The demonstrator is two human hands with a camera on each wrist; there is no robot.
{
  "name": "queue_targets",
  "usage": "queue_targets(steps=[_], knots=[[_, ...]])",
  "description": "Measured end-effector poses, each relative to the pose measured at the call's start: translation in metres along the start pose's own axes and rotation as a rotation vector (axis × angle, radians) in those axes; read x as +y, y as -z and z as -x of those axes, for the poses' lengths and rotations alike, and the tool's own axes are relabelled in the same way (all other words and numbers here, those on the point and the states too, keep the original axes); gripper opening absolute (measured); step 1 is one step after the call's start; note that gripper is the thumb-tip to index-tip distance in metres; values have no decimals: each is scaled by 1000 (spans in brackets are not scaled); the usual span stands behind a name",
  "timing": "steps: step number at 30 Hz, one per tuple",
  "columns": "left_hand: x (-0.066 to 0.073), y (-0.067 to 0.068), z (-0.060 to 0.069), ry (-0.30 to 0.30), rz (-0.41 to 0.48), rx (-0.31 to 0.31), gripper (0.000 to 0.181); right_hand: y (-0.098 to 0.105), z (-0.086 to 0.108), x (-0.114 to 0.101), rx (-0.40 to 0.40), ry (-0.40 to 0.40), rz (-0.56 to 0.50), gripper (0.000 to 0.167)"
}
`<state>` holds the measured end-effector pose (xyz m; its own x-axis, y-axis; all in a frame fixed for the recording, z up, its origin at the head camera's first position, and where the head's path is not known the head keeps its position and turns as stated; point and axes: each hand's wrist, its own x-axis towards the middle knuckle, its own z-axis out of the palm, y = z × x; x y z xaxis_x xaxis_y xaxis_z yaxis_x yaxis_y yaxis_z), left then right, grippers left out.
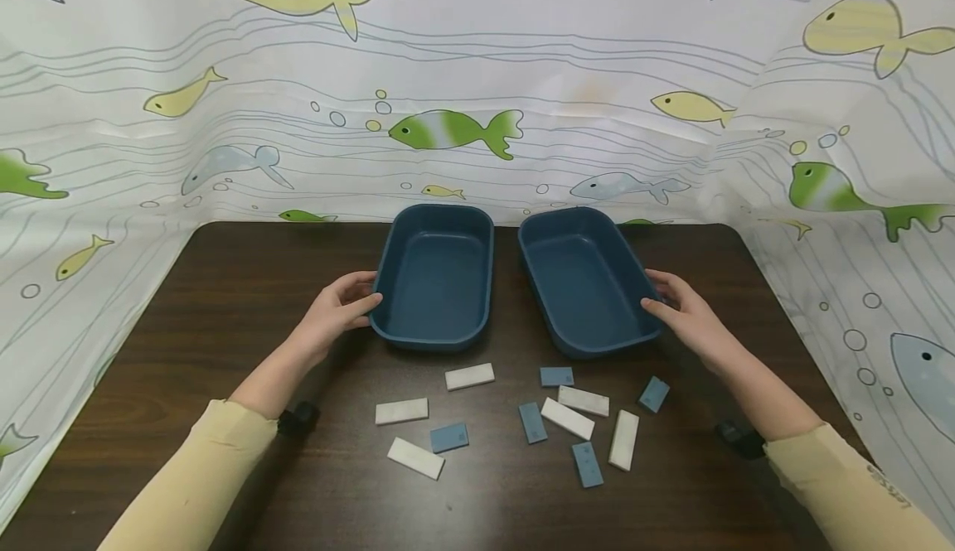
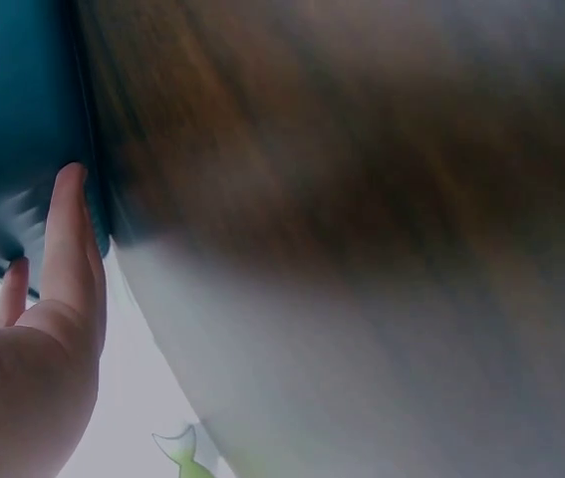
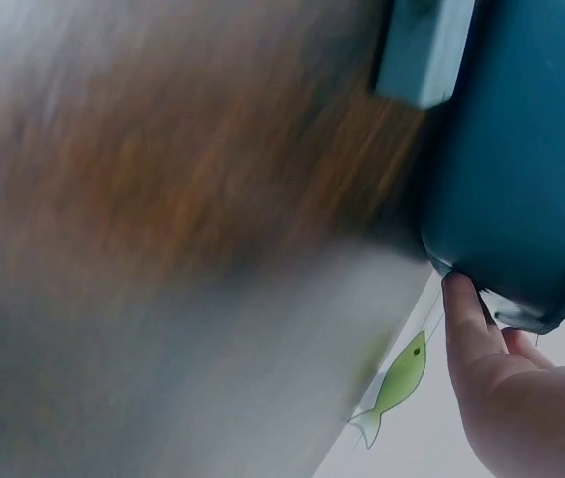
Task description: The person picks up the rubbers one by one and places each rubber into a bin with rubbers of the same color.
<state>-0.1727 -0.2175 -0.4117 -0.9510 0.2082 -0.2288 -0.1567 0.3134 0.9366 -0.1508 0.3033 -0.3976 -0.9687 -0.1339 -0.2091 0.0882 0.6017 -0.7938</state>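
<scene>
Two dark blue plastic bins stand side by side at the back of the table. My left hand (image 1: 337,309) holds the left bin (image 1: 436,282) by its left side, thumb at the rim and fingers against the outer wall. On the right bin (image 1: 585,282), turned at a slant, my right hand (image 1: 688,316) grips the right side in the same way. The wrist views show fingertips touching the outer walls of the left bin (image 2: 23,100) and right bin (image 3: 521,149). Both bins have bare floors.
In front of the bins lie several white blocks (image 1: 401,412) and several smaller blue blocks (image 1: 587,464), scattered on the dark wooden table (image 1: 186,352). One blue block (image 3: 426,55) is close to the right bin. A fish-patterned curtain (image 1: 477,62) hangs behind and around the table.
</scene>
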Motion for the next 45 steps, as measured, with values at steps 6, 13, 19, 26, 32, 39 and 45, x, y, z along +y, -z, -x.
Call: queue_targets(steps=[6, 13, 19, 26, 32, 39, 45], knots=[[0, -6, -3, -9, 15, -7, 61, -9, 5, -2, -23, 39, -75, 66], [1, -12, -4, -18, 15, -22, 62, -17, 5, -6, -84, 56, -204, 62], [1, -13, -4, -24, -1, -36, 62, -23, 5, -8, -106, 65, -212, 63], [-1, -13, -3, -21, 1, -39, 61, -27, 6, -10, -93, 59, -235, 63], [-3, -14, 1, -32, -10, -54, 63, -30, 6, -9, -91, 71, -251, 62], [-5, -10, 5, -83, -50, -90, 66, -30, 8, -9, -98, 93, -245, 62], [-6, -6, 9, -97, -74, -114, 67, -31, 10, -9, -98, 94, -243, 61]])
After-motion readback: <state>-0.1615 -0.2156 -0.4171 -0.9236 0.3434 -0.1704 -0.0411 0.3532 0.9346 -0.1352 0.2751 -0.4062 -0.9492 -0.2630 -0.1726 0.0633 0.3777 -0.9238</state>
